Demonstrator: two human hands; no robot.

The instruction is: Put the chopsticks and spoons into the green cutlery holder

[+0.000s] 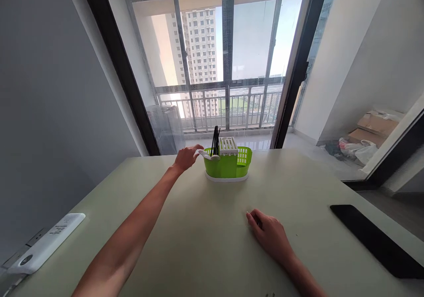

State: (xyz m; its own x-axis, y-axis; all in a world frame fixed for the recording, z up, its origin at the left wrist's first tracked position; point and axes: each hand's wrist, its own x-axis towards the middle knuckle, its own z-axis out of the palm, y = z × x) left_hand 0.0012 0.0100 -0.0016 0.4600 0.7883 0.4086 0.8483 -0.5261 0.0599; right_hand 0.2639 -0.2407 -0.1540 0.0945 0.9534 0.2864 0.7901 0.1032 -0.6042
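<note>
At the far edge of the table stands a bright green utensil caddy (221, 168) with a white base and a white slotted top piece (228, 145). Several black chopsticks (215, 141) stand upright in its left part. White spoons (215, 158) rest at the caddy's left front rim. My left hand (186, 157) reaches to that side, its fingertips pinched at the end of a white spoon (204, 155); the exact grip is partly hidden. Closer to me, my right hand (267, 230) rests on the table with its fingers curled, nothing visible in them.
The pale green table (198, 244) fills the foreground. A white power strip (54, 239) lies at the left edge, by the wall. On the right lies a long black flat object (374, 239). Beyond the table are a glass door and a balcony, with cardboard boxes (377, 127) on the right.
</note>
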